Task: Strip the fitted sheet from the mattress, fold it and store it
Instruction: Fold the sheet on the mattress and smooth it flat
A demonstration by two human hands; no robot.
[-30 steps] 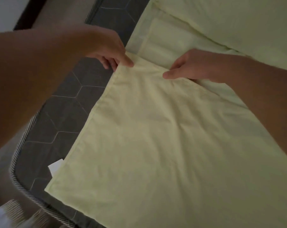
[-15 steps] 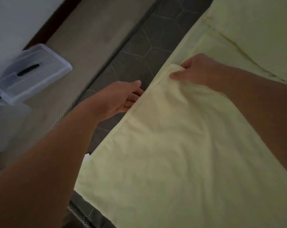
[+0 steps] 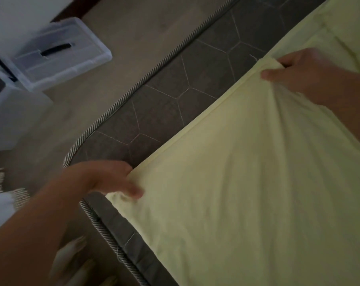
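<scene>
1. At the far left a clear plastic box [image 3: 59, 52] sits on the floor [image 3: 133, 27], well apart from the bed.
2. The left hand [image 3: 104, 180] reaches in from the lower left to the near corner of the mattress. Its grip is closed on the near corner of the fitted sheet. The thumb presses on top of the cloth, the fingers are hidden beneath it, and the fabric bunches into small creases at the pinch.
3. The mattress [image 3: 175, 96] is dark grey, quilted in hexagons and edged with twisted rope piping. A bare band of it shows between the floor and the sheet's edge.
4. The fitted sheet [image 3: 247, 182] is pale yellow and lies on top of the mattress, filling the right half of the view. Its left edge runs as a straight diagonal hem from one hand to the other, and soft wrinkles fan across the cloth from each held corner.
5. The right hand [image 3: 298, 73], at the upper right, has its grip closed on the far corner of the sheet, thumb on top, with the cloth gathered into a fold against the fingers. More pale yellow fabric lies beyond it.
</scene>
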